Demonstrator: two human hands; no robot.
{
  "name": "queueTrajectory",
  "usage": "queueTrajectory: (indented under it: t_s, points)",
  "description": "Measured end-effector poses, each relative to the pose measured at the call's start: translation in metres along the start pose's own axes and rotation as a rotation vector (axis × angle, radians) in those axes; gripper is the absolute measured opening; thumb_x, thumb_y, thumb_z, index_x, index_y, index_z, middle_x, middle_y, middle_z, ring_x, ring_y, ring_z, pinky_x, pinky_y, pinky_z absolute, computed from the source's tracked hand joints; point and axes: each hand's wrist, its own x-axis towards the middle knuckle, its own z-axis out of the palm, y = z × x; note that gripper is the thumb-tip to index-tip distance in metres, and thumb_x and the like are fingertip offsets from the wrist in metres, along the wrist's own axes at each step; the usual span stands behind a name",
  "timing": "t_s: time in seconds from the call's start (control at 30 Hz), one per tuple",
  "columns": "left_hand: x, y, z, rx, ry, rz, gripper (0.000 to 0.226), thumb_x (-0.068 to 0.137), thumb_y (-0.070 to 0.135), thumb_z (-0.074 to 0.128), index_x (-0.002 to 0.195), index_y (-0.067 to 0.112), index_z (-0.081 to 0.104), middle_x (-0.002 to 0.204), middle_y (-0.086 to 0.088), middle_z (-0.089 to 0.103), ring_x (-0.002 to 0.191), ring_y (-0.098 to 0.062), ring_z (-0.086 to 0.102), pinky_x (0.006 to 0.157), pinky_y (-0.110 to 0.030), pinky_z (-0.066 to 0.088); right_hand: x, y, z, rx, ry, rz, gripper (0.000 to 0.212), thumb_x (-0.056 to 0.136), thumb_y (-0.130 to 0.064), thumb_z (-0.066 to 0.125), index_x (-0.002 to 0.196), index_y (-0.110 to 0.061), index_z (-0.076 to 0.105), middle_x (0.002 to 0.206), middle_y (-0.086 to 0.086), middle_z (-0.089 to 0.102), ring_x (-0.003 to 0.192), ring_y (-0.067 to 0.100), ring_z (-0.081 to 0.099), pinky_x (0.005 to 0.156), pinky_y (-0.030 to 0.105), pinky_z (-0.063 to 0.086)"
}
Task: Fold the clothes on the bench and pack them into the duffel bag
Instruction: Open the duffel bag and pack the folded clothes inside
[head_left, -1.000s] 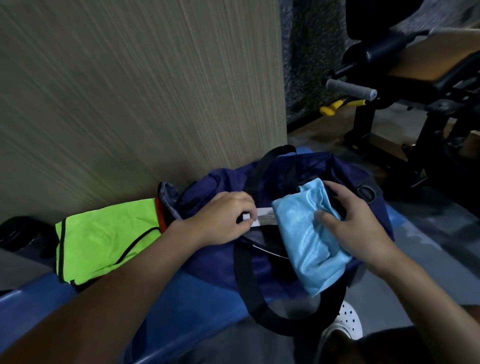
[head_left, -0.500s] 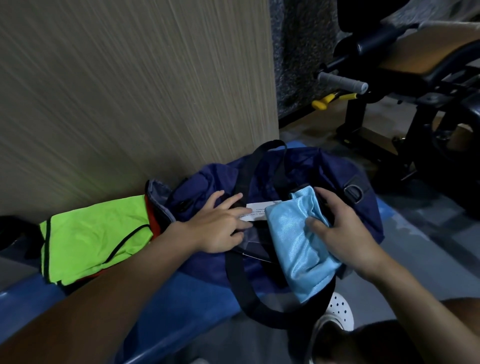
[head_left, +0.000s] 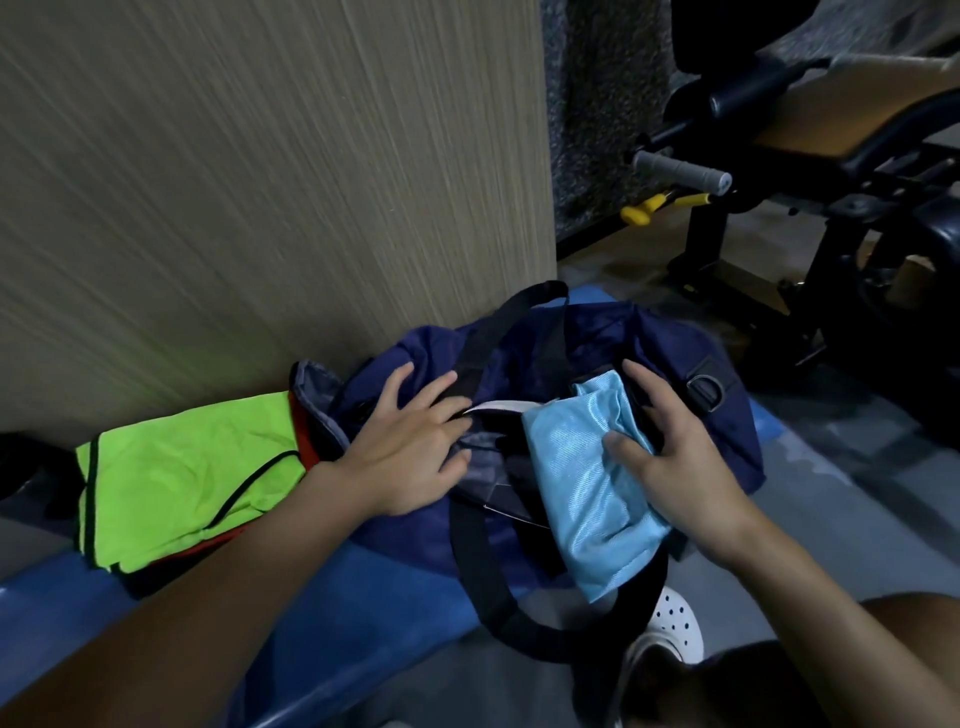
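My left hand (head_left: 410, 447) lies flat, fingers spread, on the navy duffel bag (head_left: 597, 338), at the 9 o'clock side of its opening. My right hand (head_left: 675, 467) grips the folded light blue cloth (head_left: 587, 509), thumb on top and fingers curled over its 1 o'clock edge. The cloth rests across the bag's mouth and overhangs toward 6 o'clock. The bag sits on the blue bench (head_left: 363, 597). A neon green garment (head_left: 176, 478) lies just beside it at 9 o'clock.

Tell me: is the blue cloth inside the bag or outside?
Outside, mostly. The folded cloth lies across the open bag and hangs over its near side; the right hand holds it.
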Motion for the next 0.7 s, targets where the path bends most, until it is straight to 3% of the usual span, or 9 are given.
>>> queueTrajectory:
  t_s: [0.1, 0.2, 0.27, 0.37, 0.47, 0.6, 0.7]
  points:
    - [-0.009, 0.000, 0.003, -0.001, -0.016, -0.048, 0.078, 0.091, 0.056, 0.011, 0.153, 0.014, 0.036, 0.163, 0.003, 0.025, 0.153, -0.012, 0.003, 0.119, -0.056, -0.007, 0.000, -0.002, 0.003, 0.037, 0.003, -0.004, 0.067, 0.092, -0.008, 0.064, 0.139, -0.050, 0.038, 0.113, -0.011, 0.068, 0.097, 0.002, 0.067, 0.085, 0.026, 0.056]
    - [-0.001, 0.002, -0.012, -0.152, 0.032, -0.125, 0.086, 0.084, 0.061, 0.011, 0.158, 0.017, 0.020, 0.167, 0.009, 0.007, 0.152, -0.006, -0.005, 0.119, -0.060, -0.002, -0.003, -0.009, 0.008, 0.175, -0.002, -0.014, 0.064, 0.093, -0.006, 0.062, 0.137, -0.047, 0.042, 0.108, -0.009, 0.071, 0.095, 0.009, 0.069, 0.082, 0.029, 0.058]
    - [0.008, 0.003, -0.031, -0.243, 0.089, -0.158, 0.083, 0.086, 0.058, 0.021, 0.159, 0.020, 0.016, 0.166, 0.013, 0.003, 0.152, -0.004, -0.004, 0.118, -0.063, 0.004, -0.004, -0.016, 0.013, 0.283, -0.034, -0.021, 0.060, 0.093, -0.002, 0.060, 0.136, -0.043, 0.046, 0.108, -0.010, 0.072, 0.096, 0.012, 0.070, 0.082, 0.030, 0.059]
    - [0.020, 0.000, -0.060, -0.337, 0.141, -0.155, 0.073, 0.096, 0.038, 0.043, 0.160, 0.022, 0.011, 0.165, 0.017, -0.002, 0.151, -0.002, -0.002, 0.117, -0.063, 0.006, 0.000, -0.026, 0.025, 0.344, -0.060, -0.051, 0.054, 0.093, 0.002, 0.059, 0.133, -0.034, 0.053, 0.113, -0.005, 0.071, 0.101, 0.015, 0.069, 0.085, 0.032, 0.057]
    - [0.028, -0.009, -0.079, -0.389, 0.163, -0.144, 0.075, 0.095, 0.018, 0.046, 0.160, 0.024, 0.009, 0.164, 0.022, -0.004, 0.150, 0.000, 0.000, 0.119, -0.063, 0.005, 0.017, -0.027, 0.036, 0.388, -0.005, 0.026, 0.048, 0.092, 0.000, 0.061, 0.125, -0.034, 0.059, 0.110, -0.003, 0.072, 0.096, 0.018, 0.071, 0.080, 0.037, 0.059]
    - [0.036, -0.023, -0.092, -0.456, 0.178, -0.124, 0.075, 0.094, 0.017, 0.046, 0.160, 0.026, 0.012, 0.163, 0.024, -0.002, 0.150, 0.001, 0.002, 0.120, -0.059, 0.008, 0.044, -0.020, 0.056, 0.452, 0.113, 0.195, 0.040, 0.090, -0.001, 0.063, 0.121, -0.027, 0.061, 0.096, 0.006, 0.074, 0.079, 0.025, 0.073, 0.072, 0.042, 0.060]
    - [0.039, -0.031, -0.096, -0.480, 0.187, -0.094, 0.073, 0.095, 0.023, 0.046, 0.160, 0.025, 0.012, 0.164, 0.023, 0.000, 0.150, 0.001, 0.003, 0.119, -0.059, 0.010, 0.066, -0.015, 0.076, 0.467, 0.200, 0.223, 0.039, 0.091, -0.005, 0.062, 0.123, -0.027, 0.058, 0.099, 0.005, 0.073, 0.085, 0.025, 0.071, 0.079, 0.045, 0.060]
